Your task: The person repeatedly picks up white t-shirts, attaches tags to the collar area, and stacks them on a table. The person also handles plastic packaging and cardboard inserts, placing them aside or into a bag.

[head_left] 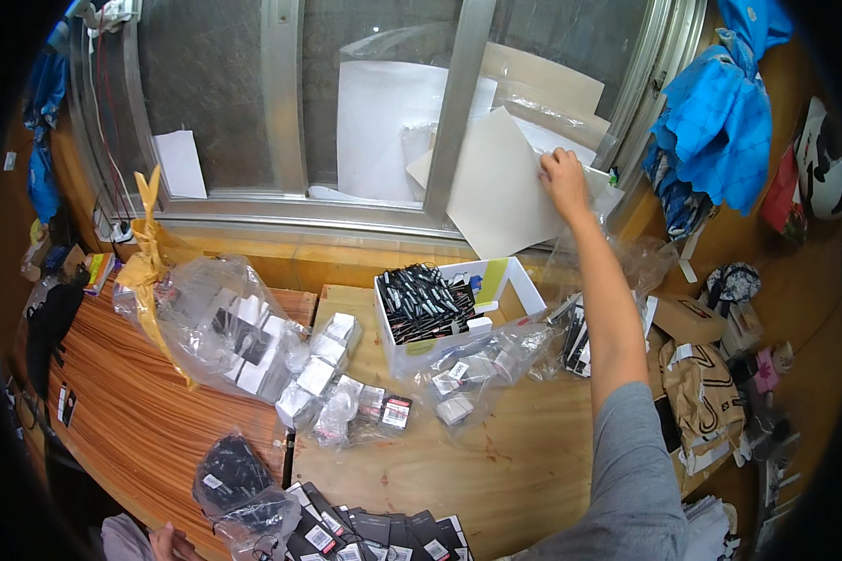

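Observation:
My right hand (pixel 563 182) is stretched far across the table to the window, its fingers closed at the right edge of a large pale grey card sheet (pixel 500 192). The sheet leans at a tilt against the window frame, over other white sheets (pixel 384 122) and a beige board (pixel 543 79) in clear plastic. Low at the left, my left hand (pixel 166 542) is mostly cut off by the lower edge, beside a piece of pale fabric; its fingers are too hidden to read. Below my right forearm stands an open white box (pixel 524 292) with many black, pen-like items (pixel 426 301) in it.
Clear bags of small white boxes (pixel 262 341) crowd the table's middle, one tied with yellow tape (pixel 145 262). Black tagged packets (pixel 374 533) lie along the near edge. A brown paper bag (pixel 702 402) and blue cloth (pixel 720 122) are at the right.

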Motion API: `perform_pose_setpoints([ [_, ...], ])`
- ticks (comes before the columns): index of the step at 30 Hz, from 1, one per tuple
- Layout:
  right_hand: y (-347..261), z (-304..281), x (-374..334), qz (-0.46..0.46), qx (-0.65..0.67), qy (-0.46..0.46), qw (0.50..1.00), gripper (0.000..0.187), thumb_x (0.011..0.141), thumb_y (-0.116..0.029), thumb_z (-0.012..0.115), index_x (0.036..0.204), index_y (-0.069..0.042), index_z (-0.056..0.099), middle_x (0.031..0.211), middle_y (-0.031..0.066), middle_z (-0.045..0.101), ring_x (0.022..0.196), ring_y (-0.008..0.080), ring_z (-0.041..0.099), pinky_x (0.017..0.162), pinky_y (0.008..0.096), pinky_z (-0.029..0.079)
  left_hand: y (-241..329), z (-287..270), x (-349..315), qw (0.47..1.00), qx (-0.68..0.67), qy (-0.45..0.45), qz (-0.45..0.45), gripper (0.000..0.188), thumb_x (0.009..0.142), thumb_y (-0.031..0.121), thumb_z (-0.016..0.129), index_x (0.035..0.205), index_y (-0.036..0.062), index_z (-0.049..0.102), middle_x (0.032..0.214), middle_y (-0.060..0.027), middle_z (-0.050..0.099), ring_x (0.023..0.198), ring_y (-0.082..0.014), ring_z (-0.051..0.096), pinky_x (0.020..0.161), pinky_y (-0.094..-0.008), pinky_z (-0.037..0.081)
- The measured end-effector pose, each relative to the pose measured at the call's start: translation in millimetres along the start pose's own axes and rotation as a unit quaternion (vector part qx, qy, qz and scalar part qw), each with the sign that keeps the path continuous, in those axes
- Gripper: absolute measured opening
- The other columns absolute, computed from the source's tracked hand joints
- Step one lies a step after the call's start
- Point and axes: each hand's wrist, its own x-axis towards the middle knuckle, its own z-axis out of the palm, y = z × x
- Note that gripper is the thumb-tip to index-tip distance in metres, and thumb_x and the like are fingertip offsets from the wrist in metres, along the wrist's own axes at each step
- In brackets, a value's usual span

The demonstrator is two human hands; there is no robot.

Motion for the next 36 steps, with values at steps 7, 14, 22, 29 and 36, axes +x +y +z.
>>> perform_pose_setpoints([
  [7,26,29,-2,0.164,0.314,0.242,0.903,0.011,0.071,0.005,0.046,0.079,-0.003,0.044,0.081,0.012,0.05,0.072,0.0241,0.054,0.061,0.0318,0.046,-3,18,13,0.997,0.005,0.026,0.07,0.015,0.082,0.003,0.044,0.092,-0.0022,0.054,0.069,-0.0112,0.054,0.054,-0.0195,0.049,0.049,-0.0274,0.041],
  [14,32,26,12,0.433,0.673,0.199,0.565,0.023,0.074,0.008,0.038,0.093,-0.006,0.04,0.083,0.0149,0.049,0.059,0.0245,0.054,0.048,0.0332,0.048,0,13,17,0.999,-0.009,0.03,0.034,0.016,0.082,0.004,0.045,0.095,-0.0018,0.052,0.069,-0.0093,0.052,0.054,-0.0177,0.047,0.049,-0.026,0.04],
  [22,-57,-9,46,-0.167,0.033,0.265,0.949,0.034,0.064,0.002,0.049,0.096,-0.01,0.053,0.108,0.0114,0.045,0.091,0.0261,0.047,0.075,0.0366,0.042,-1,16,22,0.998,0.014,0.02,0.064,0.018,0.082,0.002,0.04,0.094,-0.0021,0.052,0.068,-0.0099,0.051,0.054,-0.0194,0.047,0.05,-0.0268,0.04],
  [29,-165,-32,131,-0.088,0.133,0.189,0.969,0.032,0.075,0.0,0.04,0.104,-0.006,0.049,0.131,0.0048,0.023,0.101,0.0239,0.044,0.078,0.0347,0.042,-1,7,19,0.993,0.07,0.009,0.099,0.017,0.08,0.0,0.042,0.092,-0.0005,0.054,0.071,-0.0127,0.055,0.054,-0.023,0.049,0.05,-0.0312,0.042],
  [36,-182,-7,169,-0.108,0.139,0.187,0.967,0.032,0.078,-0.002,0.032,0.108,0.002,0.042,0.122,0.0114,0.035,0.101,0.0283,0.044,0.084,0.0387,0.038,-9,-19,-5,0.991,0.104,-0.021,0.085,0.018,0.076,-0.003,0.048,0.093,-0.0007,0.054,0.071,-0.0137,0.055,0.057,-0.0249,0.05,0.052,-0.0332,0.041],
])
